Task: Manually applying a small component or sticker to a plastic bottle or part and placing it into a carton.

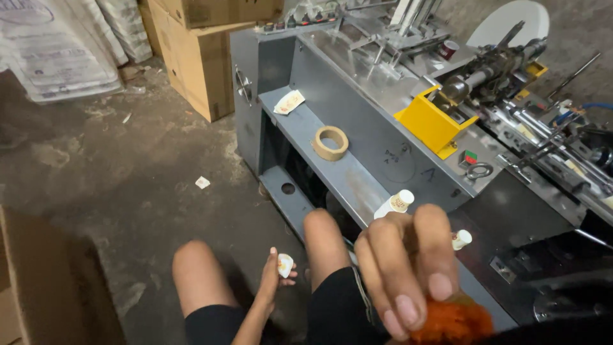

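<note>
Hands | left hand (273, 280) low between the knees, closed on a small paper cup (285, 264) | right hand (408, 268) close to camera, fingers curled on an orange object (454, 322) | more cups (396, 204) lie on the machine shelf (345, 172), beside a tape roll (330, 142).

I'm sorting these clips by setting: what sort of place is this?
Most likely a small workshop or factory floor making paper cups. A grey metal machine with rollers and a yellow guard fills the right side, small paper cups lie on its shelf, and cardboard boxes stand on the bare concrete floor.
</note>
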